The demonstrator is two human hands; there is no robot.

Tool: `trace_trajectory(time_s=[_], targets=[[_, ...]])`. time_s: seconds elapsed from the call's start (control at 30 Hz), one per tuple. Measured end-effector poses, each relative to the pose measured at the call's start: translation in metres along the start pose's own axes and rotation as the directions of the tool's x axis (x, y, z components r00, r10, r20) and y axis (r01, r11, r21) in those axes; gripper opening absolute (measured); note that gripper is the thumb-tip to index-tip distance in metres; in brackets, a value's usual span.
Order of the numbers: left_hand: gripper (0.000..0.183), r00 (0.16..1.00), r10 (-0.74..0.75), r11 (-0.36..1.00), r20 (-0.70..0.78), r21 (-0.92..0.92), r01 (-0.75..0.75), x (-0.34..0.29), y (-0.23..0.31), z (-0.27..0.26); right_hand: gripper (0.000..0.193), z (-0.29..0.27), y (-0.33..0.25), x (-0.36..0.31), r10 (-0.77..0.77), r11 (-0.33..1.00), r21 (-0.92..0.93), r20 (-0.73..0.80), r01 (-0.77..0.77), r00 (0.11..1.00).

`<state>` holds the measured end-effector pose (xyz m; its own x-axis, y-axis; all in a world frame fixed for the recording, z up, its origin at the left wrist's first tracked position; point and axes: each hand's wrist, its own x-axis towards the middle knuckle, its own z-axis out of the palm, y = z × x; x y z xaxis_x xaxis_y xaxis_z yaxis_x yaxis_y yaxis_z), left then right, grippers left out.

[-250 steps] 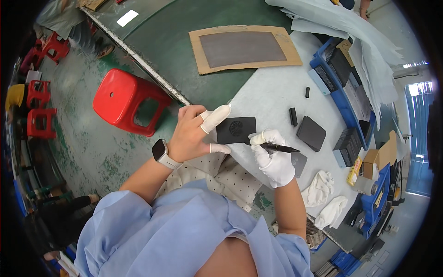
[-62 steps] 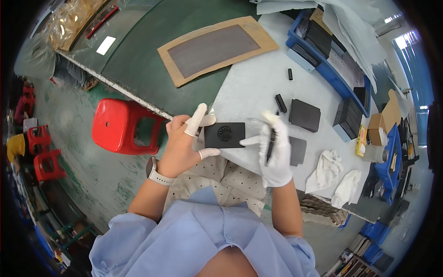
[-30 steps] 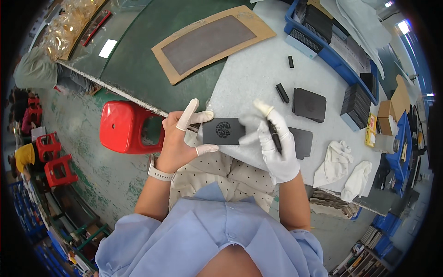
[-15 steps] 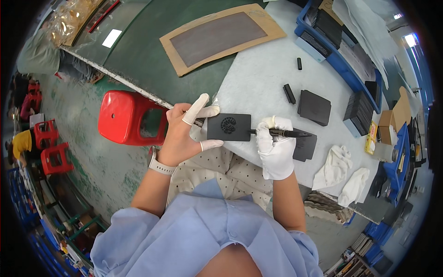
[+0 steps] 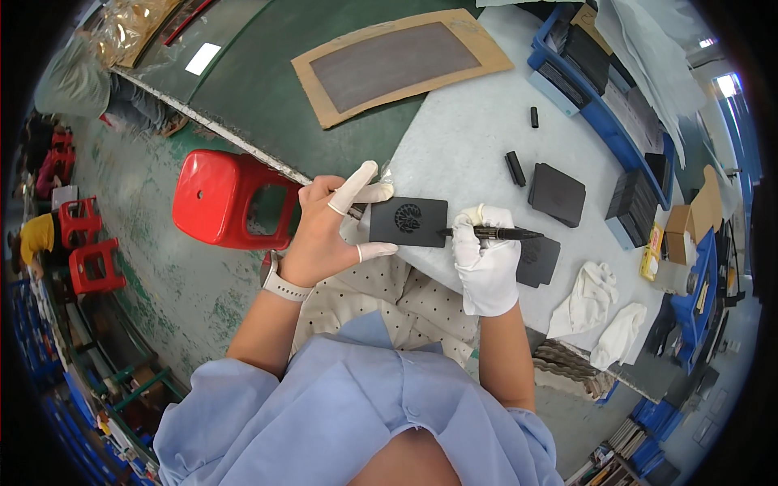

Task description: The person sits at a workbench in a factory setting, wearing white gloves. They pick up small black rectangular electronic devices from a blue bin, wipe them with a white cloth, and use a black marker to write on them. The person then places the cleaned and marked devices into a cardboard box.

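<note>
A black rectangular plate [image 5: 428, 232] with a round dark emblem lies level at the near edge of the pale table covering. My left hand [image 5: 331, 223], with white finger cots on thumb and fingertips, grips its left end, thumb below and fingers above. In my right hand [image 5: 488, 263], white-gloved, a black marker pen [image 5: 509, 233] is pinched, its tip at the plate's right edge. Partly under my right hand, more black plates [image 5: 541, 266] lie on the table. Further up stands a small stack of black plates [image 5: 557, 194], beside a black pen cap [image 5: 515, 168].
A blue crate [image 5: 604, 121] of black plates and boxes fills the far right. White gloves [image 5: 585, 301] lie near the table's right corner. Beyond my hands is a framed grey panel [image 5: 397, 69]. A red stool [image 5: 215, 198] stands left, with people further off.
The view has shifted slightly, so the table things appear a little further right. Both hands keep their holds, and the pen tip stays at the plate's right edge.
</note>
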<state>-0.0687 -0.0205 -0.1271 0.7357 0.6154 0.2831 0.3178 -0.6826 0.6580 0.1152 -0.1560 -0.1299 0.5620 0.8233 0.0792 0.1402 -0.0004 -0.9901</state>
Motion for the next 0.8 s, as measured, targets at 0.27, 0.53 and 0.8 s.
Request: trace_trajectory(time_s=[0.27, 0.53, 0.8], targets=[[0.108, 1.0, -0.011, 1.0, 0.005, 0.021, 0.011, -0.0015, -0.0002, 0.0001, 0.013, 0.0017, -0.0038, 0.0012, -0.022, 0.998, -0.055, -0.007, 0.022, 1.0], [0.109, 1.0, -0.013, 0.999, 0.002, 0.03, 0.013, -0.0025, -0.0019, 0.0009, 0.014, 0.0005, -0.0081, 0.0004, 0.026, 0.988, 0.151, -0.006, -0.025, 1.0], [0.109, 1.0, -0.009, 1.0, 0.003, 0.028, 0.009, -0.0031, -0.0027, 0.0017, 0.015, 0.0014, -0.0032, 0.0013, -0.047, 0.999, 0.007, -0.004, 0.047, 0.999]])
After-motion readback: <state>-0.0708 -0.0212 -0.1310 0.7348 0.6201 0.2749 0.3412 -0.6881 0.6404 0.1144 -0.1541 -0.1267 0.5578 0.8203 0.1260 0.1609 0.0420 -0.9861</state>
